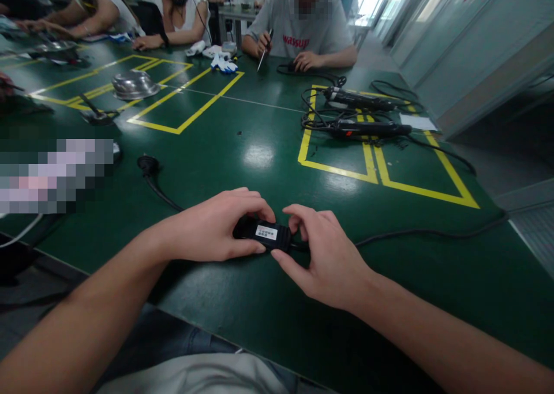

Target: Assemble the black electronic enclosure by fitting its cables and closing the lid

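A small black power adapter (283, 238) with a white printed label lies between my hands, just above the near part of the green table. My left hand (220, 224) is closed on its left end, thumb along the lower edge and fingers over the upper edge. Around its right end curls my right hand (326, 252), thumb at the lower corner and a fingertip against the upper corner; the index finger is raised off it. A black cable (402, 234) runs right from the adapter under my right hand. Left of my hands, a cord leads to a black plug (148, 164).
Two black corded electric screwdrivers (367, 130) lie inside yellow tape (340, 172) at the right. A metal bowl (135, 85) and white gloves (224, 63) are farther back. Across the table (208, 157), a person (303, 30) holds a slim tool; others sit at left.
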Demonstrator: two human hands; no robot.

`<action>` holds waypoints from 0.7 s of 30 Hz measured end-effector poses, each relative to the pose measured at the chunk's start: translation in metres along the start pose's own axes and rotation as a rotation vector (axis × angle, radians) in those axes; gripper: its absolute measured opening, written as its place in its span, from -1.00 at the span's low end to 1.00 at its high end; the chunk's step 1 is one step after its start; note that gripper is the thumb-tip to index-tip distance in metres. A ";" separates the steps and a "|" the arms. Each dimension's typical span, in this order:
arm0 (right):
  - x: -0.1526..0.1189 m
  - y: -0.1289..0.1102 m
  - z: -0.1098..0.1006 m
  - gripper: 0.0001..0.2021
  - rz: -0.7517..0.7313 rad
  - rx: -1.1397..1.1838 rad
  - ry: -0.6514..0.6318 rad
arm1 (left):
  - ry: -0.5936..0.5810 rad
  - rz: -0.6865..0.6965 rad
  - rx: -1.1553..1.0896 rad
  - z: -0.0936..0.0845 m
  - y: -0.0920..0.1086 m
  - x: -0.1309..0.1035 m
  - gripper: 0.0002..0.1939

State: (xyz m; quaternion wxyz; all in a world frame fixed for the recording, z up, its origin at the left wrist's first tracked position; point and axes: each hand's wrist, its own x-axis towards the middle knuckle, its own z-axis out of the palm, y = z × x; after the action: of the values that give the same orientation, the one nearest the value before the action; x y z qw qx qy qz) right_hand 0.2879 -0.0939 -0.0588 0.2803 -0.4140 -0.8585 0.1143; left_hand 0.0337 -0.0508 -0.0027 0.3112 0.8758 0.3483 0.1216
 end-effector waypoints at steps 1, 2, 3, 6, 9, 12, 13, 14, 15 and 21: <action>-0.001 0.000 0.001 -0.51 0.012 0.005 0.019 | 0.015 0.003 -0.013 0.000 -0.001 0.000 -0.73; -0.002 0.001 0.002 -0.47 0.025 0.010 0.045 | 0.047 0.003 -0.021 0.000 -0.003 0.000 -0.72; -0.002 0.001 0.003 -0.47 0.039 0.012 0.073 | 0.094 -0.005 -0.014 0.000 -0.006 0.001 -0.71; -0.002 0.002 0.005 -0.68 0.057 -0.006 0.126 | 0.267 -0.068 0.133 0.003 -0.017 0.006 -0.67; 0.000 0.002 0.004 -0.81 0.034 -0.039 0.101 | 0.312 -0.139 0.281 0.006 -0.030 0.012 -0.68; 0.002 0.001 0.004 -0.85 0.023 -0.044 0.088 | 0.296 -0.164 0.293 0.009 -0.038 0.015 -0.68; 0.002 0.001 0.004 -0.86 0.023 -0.044 0.087 | 0.289 -0.167 0.290 0.010 -0.039 0.015 -0.68; 0.002 0.001 0.004 -0.86 0.021 -0.044 0.086 | 0.285 -0.169 0.287 0.010 -0.040 0.015 -0.69; 0.003 0.001 0.004 -0.87 0.021 -0.044 0.085 | 0.284 -0.169 0.283 0.011 -0.041 0.016 -0.70; 0.002 0.001 0.003 -0.88 0.017 -0.024 0.093 | 0.296 -0.114 0.251 0.012 -0.044 0.014 -0.70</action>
State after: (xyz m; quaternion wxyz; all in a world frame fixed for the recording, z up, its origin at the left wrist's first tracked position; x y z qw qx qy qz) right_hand 0.2855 -0.0916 -0.0608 0.3139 -0.4297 -0.8422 0.0868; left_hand 0.0260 -0.0220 -0.0400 0.1515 0.8591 0.4516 0.1870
